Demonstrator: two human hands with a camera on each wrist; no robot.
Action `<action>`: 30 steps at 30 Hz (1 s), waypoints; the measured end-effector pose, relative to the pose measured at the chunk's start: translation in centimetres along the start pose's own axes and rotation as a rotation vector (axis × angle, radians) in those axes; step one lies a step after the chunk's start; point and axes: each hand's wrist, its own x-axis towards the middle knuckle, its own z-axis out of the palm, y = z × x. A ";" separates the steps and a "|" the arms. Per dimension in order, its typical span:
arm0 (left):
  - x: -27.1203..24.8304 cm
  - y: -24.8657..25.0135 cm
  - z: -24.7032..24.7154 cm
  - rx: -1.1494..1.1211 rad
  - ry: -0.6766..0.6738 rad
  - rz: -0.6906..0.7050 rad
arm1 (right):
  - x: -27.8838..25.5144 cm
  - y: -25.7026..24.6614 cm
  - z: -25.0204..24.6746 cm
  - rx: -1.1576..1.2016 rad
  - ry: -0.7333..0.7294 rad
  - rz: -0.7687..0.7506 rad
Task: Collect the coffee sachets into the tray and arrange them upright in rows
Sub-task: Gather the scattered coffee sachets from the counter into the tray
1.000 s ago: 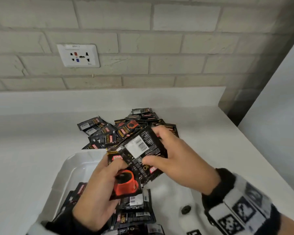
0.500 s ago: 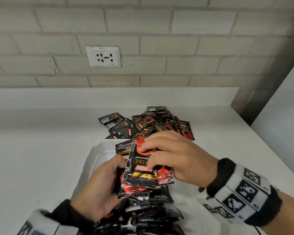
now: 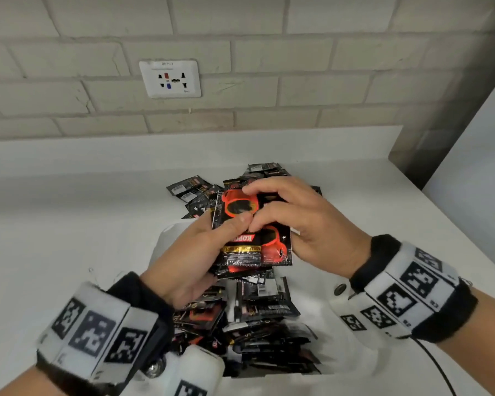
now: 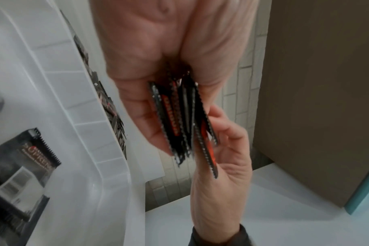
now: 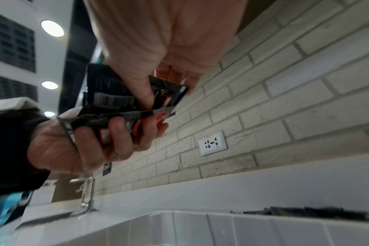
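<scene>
Left hand [image 3: 195,252] grips sachet stack [image 3: 255,241] above tray [image 3: 166,238] | right hand [image 3: 306,221] pinches stack's top, squaring it | risk: slick, uneven stack fans, sachets drop flat among tray's jumble | loose pile [image 3: 195,190] remains on table [image 3: 55,224].

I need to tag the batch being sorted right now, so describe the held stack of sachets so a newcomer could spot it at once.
Start at the white tray on the white counter below the wall socket. Just above the tray, the left hand and right hand together grip a small stack of sachets. Unlike the loose pile behind and those lying in the tray, it is lifted, red cup print facing up.
</scene>
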 end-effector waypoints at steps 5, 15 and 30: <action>0.5 -0.2 -0.5 -0.014 0.016 0.025 | -0.8 0.5 -0.5 0.119 0.081 0.177; 0.5 -0.6 -0.4 0.014 0.048 0.072 | 0.4 -0.9 -1.5 0.519 0.192 0.717; 3.1 1.7 -4.4 1.156 0.000 0.226 | 1.3 -2.4 -2.3 0.473 -0.271 0.857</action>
